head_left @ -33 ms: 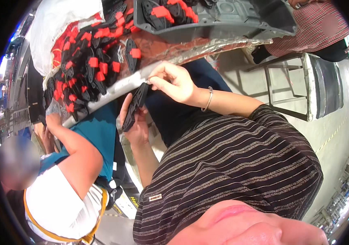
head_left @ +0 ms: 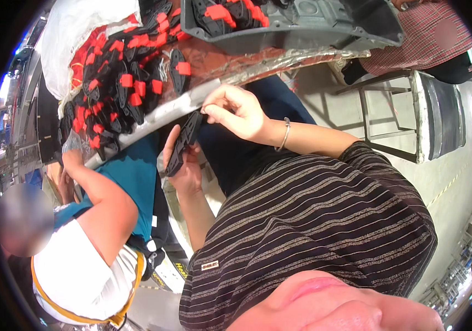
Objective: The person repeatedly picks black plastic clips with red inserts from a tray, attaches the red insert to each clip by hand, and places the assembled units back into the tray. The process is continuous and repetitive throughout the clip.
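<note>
Holding black part (head_left: 185,140) between fingers (head_left: 171,144) of left hand (head_left: 188,175); with right hand (head_left: 241,115) pinching at upper tip, cannot tell what. Near surface (head_left: 214,57) heaped with black-red parts (head_left: 126,80).

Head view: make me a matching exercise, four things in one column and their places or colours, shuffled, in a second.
1. Left hand
2. Right hand
3. Tray
4. Bracelet

A. silver-coloured
B. top of the view, holding black-and-red parts
C. along the lower half of the black part
D. at the upper end of the black part

Pairs: 1-C, 2-D, 3-B, 4-A
</note>
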`<state>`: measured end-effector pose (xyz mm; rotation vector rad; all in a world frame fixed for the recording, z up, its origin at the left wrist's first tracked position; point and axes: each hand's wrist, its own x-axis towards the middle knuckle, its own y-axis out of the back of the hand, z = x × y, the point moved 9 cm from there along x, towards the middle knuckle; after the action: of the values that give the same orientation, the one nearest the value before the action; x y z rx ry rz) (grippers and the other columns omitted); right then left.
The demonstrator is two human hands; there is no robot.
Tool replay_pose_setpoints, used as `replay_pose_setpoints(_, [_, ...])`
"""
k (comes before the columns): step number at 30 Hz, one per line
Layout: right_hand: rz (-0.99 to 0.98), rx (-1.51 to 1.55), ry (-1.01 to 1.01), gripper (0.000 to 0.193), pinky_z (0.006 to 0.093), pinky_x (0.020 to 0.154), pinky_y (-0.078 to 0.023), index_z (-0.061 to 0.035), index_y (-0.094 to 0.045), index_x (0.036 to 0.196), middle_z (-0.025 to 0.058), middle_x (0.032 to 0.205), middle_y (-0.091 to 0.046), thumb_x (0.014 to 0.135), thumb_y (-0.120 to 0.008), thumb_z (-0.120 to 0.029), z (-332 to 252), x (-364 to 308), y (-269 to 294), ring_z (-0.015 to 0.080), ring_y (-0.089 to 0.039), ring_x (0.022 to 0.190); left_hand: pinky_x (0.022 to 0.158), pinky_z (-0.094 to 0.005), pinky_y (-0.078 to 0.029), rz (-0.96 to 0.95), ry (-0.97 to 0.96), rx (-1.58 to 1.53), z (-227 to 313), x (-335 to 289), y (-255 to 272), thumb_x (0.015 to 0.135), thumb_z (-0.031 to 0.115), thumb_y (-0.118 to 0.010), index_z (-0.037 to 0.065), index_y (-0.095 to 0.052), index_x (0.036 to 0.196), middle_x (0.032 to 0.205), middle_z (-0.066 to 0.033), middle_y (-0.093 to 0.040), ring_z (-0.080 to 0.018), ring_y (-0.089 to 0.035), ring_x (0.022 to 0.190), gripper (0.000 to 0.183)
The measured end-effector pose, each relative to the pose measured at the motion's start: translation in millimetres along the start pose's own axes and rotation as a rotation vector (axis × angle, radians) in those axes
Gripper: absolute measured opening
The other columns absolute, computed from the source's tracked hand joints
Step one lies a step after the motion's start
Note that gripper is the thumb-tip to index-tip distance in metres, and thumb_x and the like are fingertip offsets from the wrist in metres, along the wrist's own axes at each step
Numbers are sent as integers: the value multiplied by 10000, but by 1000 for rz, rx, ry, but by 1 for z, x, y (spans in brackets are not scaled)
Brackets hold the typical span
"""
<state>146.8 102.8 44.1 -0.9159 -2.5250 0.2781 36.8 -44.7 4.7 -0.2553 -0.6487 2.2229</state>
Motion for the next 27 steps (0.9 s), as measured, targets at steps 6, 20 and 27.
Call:
replay_pose_setpoints(6, [-28, 163, -115, 75, 238, 734, -519, -11, -549, 979, 103, 1128, -583, 948, -524, -74, 6, -37, 11, 107, -616, 853, 743, -263, -498, 41, -30, 144, -4, -30, -13, 872, 44, -605, -25, -507, 1279, 1062, -117, -623, -164, -598, 853, 424])
replay_pose_setpoints(20, [-146, -225, -48, 164, 245, 767, -458, -7, -602, 989, 42, 980, -621, 912, -603, -152, -3, -68, 17, 93, -543, 867, 894, -318, -514, -80, 349, -184, -45, -76, -53, 954, 67, -455, -56, -447, 1299, 1178, -163, -590, -197, -599, 1069, 366])
replay_pose_setpoints(27, [-23, -246, 42, 166, 280, 729, -473, -5, -605, 977, 70, 941, -630, 887, -613, -145, -2, -79, 39, 143, -575, 810, 927, -296, -464, -73, 471, 105, -70, -70, -64, 898, 51, -571, -24, -414, 1317, 1197, -101, -555, -165, -568, 1076, 453])
